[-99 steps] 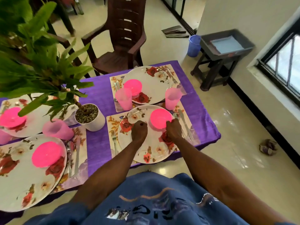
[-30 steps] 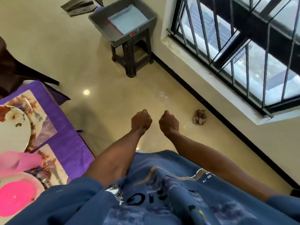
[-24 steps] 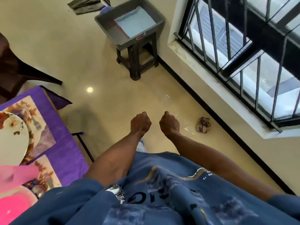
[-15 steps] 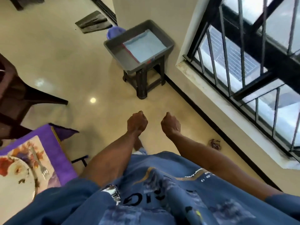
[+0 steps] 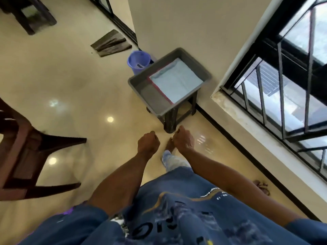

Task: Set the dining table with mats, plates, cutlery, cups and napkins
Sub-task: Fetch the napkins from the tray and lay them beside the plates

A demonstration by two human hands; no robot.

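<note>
Left hand (image 5: 148, 142) and right hand (image 5: 183, 139), both clenched and empty, held side by side above the floor (image 5: 70, 76); ahead, pale blue folded napkins (image 5: 175, 82) lie in a grey tray (image 5: 152, 96) on a dark stool (image 5: 174, 119); brown chair (image 5: 23, 152) at left

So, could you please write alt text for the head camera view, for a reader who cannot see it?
A person's two fists, left hand and right hand, are held out empty over a shiny floor, facing a grey tray with pale blue folded cloth on a dark stool below a barred window. A purple bucket stands behind the tray.
</note>
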